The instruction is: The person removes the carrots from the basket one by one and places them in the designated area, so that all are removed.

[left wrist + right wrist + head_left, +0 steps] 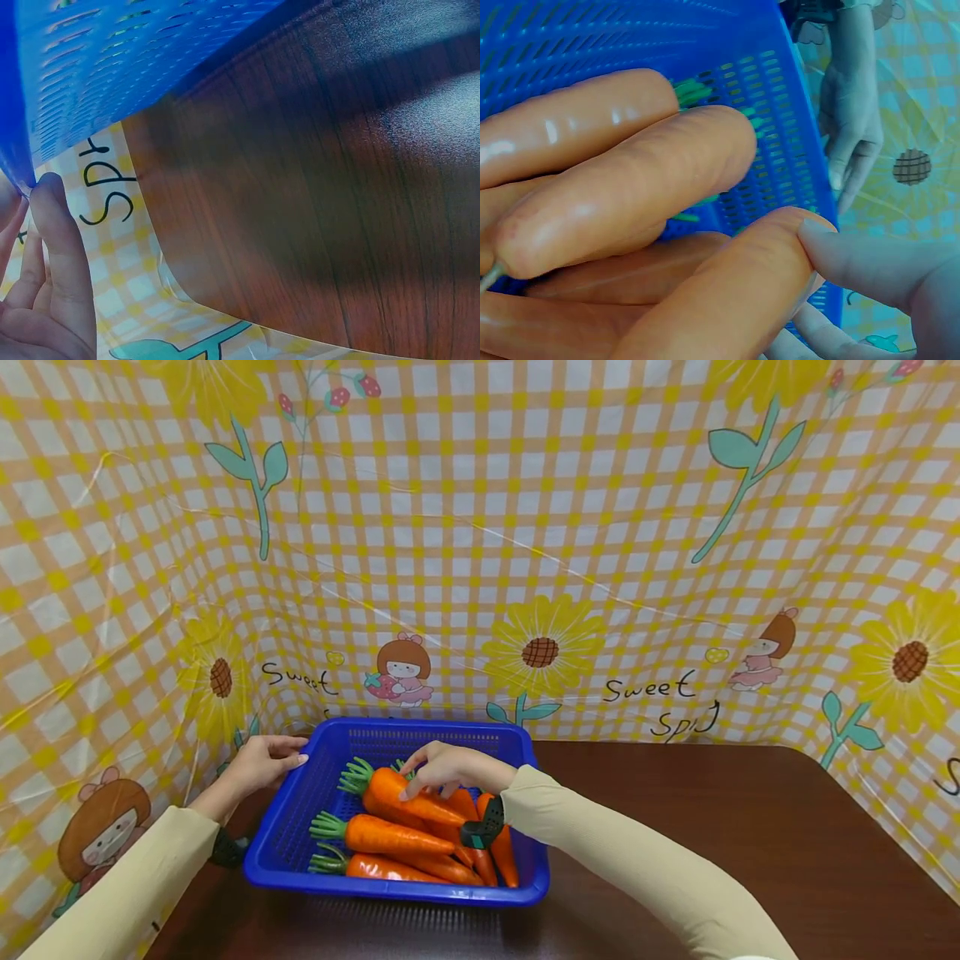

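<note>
A blue plastic basket [390, 891] with slotted walls holds several orange carrots with green stem tops. My left hand [258, 764] is at the basket's left rim; in the left wrist view its thumb and fingers pinch the rim edge. Over the pile, my right hand [452, 766] grips the upper carrot [386, 787] near its thick end. The right wrist view shows the thumb pressed on that carrot [735, 285], with fingers around its far side. Another carrot [397, 835] lies just in front, its top pointing left. Parts of the lower carrots are hidden.
The basket stands on a dark brown wood-grain table [660, 827], which stretches to the right. A checked cloth [465, 527] with sunflowers and cartoon figures hangs behind and at both sides, close to the basket's back and left.
</note>
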Tool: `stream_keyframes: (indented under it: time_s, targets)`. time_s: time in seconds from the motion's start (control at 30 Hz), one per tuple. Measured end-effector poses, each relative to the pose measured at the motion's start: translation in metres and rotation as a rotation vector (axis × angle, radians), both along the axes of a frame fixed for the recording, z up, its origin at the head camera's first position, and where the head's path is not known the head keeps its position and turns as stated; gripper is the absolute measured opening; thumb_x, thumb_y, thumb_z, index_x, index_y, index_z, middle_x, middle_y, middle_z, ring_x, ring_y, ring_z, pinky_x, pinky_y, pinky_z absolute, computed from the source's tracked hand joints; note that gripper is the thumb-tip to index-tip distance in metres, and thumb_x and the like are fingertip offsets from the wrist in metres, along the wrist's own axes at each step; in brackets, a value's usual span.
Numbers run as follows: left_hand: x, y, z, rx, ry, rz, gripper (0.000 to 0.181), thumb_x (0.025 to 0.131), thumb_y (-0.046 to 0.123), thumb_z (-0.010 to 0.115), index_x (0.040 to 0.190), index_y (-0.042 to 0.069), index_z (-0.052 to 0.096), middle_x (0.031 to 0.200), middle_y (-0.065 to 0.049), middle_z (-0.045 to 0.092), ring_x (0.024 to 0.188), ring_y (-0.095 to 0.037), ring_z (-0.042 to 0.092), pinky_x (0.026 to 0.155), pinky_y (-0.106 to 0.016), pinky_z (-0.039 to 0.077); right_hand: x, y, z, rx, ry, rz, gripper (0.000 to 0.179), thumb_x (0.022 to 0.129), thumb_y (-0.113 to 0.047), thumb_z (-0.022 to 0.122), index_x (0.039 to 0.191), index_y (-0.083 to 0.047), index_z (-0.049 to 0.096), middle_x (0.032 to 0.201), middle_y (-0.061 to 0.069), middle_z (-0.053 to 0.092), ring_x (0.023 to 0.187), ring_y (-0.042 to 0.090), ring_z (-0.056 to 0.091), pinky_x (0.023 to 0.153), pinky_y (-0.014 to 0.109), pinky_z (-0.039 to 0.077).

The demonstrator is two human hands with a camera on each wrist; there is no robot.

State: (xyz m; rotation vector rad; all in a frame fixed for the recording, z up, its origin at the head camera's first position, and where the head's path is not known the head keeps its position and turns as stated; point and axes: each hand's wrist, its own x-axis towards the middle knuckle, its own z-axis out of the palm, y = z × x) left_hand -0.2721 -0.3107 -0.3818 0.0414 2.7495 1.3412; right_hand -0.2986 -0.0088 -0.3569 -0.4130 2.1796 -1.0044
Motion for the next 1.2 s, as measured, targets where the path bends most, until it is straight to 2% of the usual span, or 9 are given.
stream_keyframes:
  time_s: [0.13,0.4,0.53,0.73,0.97,1.2]
  targets:
    - [0.000,-0.001,-0.001,-0.015,0.011,-0.005,0.045,0.096,0.013,0.059,0.132,-0.012,0.051,0.105,-0.026,0.067,0.069,-0.011,0.066,0.062,-0.033,0.057,0.001,0.007,0.003,-0.039,-0.023,-0.008,0.044,0.084,-0.017,0.074,0.126,-0.011,0.063,0.075,0.002,0.052,0.066,0.014,0.048,0.056,0.025,0.042]
    - [0.001,-0.002,-0.002,-0.019,0.013,-0.021,0.046,0.096,0.014,0.059,0.133,-0.012,0.050,0.106,-0.025,0.067,0.070,-0.013,0.067,0.063,-0.033,0.057,0.007,0.020,0.015,-0.077,-0.056,-0.014,0.044,0.084,-0.018,0.073,0.127,-0.014,0.062,0.068,0.002,0.056,0.060,0.014,0.046,0.052,0.023,0.042]
    - [-0.001,-0.002,-0.003,-0.024,0.030,-0.036,0.045,0.096,0.013,0.059,0.131,-0.013,0.051,0.100,-0.022,0.069,0.068,-0.013,0.067,0.061,-0.033,0.057,0.011,0.026,0.021,-0.108,-0.062,-0.023,0.044,0.085,-0.018,0.072,0.127,-0.014,0.061,0.080,0.003,0.062,0.066,0.015,0.053,0.055,0.023,0.048]
    - [0.000,-0.003,-0.003,-0.022,0.028,-0.035,0.044,0.096,0.013,0.059,0.130,-0.013,0.051,0.097,-0.017,0.070,0.066,-0.012,0.066,0.061,-0.033,0.057,0.016,0.036,0.026,-0.135,-0.044,-0.028,0.046,0.085,-0.019,0.072,0.129,-0.015,0.059,0.100,0.005,0.069,0.078,0.015,0.062,0.057,0.024,0.049]
    - [0.005,-0.002,-0.007,-0.020,0.023,-0.034,0.044,0.096,0.012,0.059,0.131,-0.013,0.051,0.101,-0.023,0.068,0.067,-0.014,0.067,0.061,-0.033,0.057,0.022,0.047,0.026,-0.180,-0.037,-0.014,0.047,0.086,-0.018,0.071,0.130,-0.011,0.058,0.101,0.006,0.073,0.077,0.014,0.064,0.057,0.024,0.051]
    - [0.001,-0.002,-0.003,-0.021,0.041,-0.039,0.045,0.096,0.014,0.058,0.131,-0.013,0.051,0.104,-0.025,0.068,0.068,-0.014,0.067,0.060,-0.034,0.057,0.027,0.057,0.032,-0.193,-0.004,-0.028,0.046,0.087,-0.021,0.071,0.130,-0.012,0.058,0.102,0.004,0.072,0.077,0.013,0.064,0.057,0.022,0.051]
